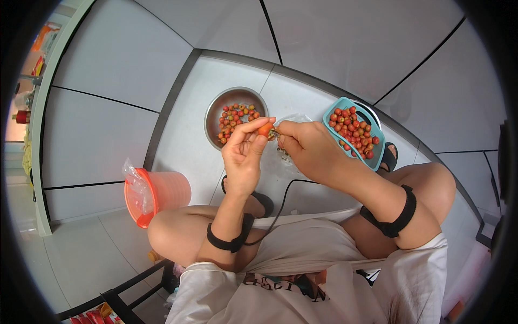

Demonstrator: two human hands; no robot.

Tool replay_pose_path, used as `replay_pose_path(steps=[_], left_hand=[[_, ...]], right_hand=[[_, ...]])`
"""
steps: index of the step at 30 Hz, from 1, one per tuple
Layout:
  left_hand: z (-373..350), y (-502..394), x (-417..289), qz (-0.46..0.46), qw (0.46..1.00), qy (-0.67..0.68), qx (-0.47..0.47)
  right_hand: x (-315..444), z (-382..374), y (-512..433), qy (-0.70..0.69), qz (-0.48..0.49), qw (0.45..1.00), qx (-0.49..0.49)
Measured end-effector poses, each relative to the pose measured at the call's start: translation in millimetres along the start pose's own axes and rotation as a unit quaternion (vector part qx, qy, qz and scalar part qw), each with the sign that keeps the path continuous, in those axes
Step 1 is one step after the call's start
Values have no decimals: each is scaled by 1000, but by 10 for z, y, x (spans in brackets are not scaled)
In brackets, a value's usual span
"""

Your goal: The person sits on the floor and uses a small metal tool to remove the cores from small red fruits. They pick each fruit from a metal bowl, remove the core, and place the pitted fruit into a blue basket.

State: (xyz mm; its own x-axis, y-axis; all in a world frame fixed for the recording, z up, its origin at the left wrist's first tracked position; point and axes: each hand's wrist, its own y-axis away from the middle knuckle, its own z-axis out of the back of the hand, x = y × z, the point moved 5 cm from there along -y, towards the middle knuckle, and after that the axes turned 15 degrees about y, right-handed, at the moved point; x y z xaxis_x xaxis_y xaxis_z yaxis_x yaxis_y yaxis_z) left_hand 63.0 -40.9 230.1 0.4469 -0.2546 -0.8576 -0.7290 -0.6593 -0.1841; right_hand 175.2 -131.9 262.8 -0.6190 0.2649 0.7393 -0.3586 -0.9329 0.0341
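Observation:
My left hand (244, 160) pinches a small round orange-red fruit (265, 129) between thumb and fingertips. From the right, my right hand (311, 146) grips a small metal tool (275, 133), its tip at the fruit; most of the tool is hidden by the fingers. Beyond my left hand, a stainless steel bowl (210, 117) holds several similar fruits (234, 117). A teal plastic basket (331, 106) with more red fruits (352, 127) stands to the right of my right hand. Below the hands a clear plastic bag (297, 118) lies on the floor, with small scraps (285, 157) on it.
An orange plastic bucket (172, 188) with a clear bag over its rim stands by my left knee. Grey cabinet panels (315, 36) rise beyond the tiled floor (178, 154). A black cable (283, 198) runs between my arms. A black rack (133, 283) is at lower left.

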Motion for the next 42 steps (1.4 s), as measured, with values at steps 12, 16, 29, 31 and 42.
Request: replay_pose_path(steps=[12,16,29,31,42], left_hand=[[-55,16,-21,-61,998,-16,18],[-53,12,-31,-31,999,37,-8],[-79,11,1,39,995,95,-7],[-80,26,7,38,998,47,-20],[-46,99,120,89,995,-7,-47]], right_hand=[[7,-147,71,-369,-167,898,170],[92,-3,36,-184,-56,980,41],[212,110,105,144,114,975,-124],[225,87,123,210,120,965,-100],[151,1,97,145,91,985,2]])
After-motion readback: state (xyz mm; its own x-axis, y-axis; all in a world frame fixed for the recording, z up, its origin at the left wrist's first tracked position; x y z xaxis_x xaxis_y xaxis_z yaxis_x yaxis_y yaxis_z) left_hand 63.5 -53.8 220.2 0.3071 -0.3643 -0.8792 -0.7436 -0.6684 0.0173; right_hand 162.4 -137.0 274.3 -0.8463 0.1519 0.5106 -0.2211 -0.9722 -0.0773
